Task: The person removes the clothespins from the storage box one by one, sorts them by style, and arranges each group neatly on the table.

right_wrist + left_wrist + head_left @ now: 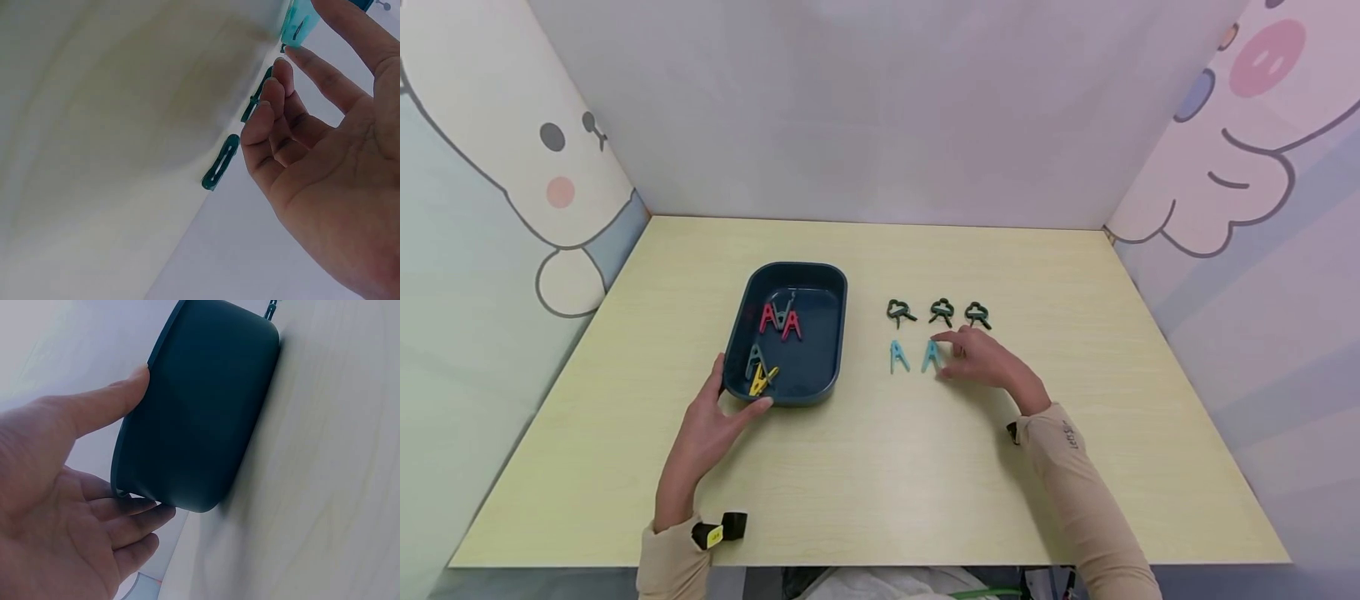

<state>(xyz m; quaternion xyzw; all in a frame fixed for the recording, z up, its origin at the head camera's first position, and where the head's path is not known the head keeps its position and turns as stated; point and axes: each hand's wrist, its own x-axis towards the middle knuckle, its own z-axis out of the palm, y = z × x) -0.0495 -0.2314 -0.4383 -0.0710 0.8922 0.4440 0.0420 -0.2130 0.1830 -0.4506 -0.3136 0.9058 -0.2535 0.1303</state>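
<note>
A dark blue tray (786,400) stands on the table. My left hand (703,433) holds its near left corner, thumb on the near rim and fingers along the left side; in the left wrist view the thumb (115,397) presses the tray's rim. Inside lie red clothespins (792,325), grey clothespins (756,360) and a yellow clothespin (763,380). My right hand (985,360) pinches a light blue clothespin (931,356) end to end between index finger and thumb. In the right wrist view, its other fingers (269,119) are curled.
Another light blue clothespin (898,357) lies to the left of the pinched one. Behind them is a row of dark green clips: left (898,312), middle (942,312) and right (977,314). Printed panels (865,117) wall the table (865,483) at the back and sides.
</note>
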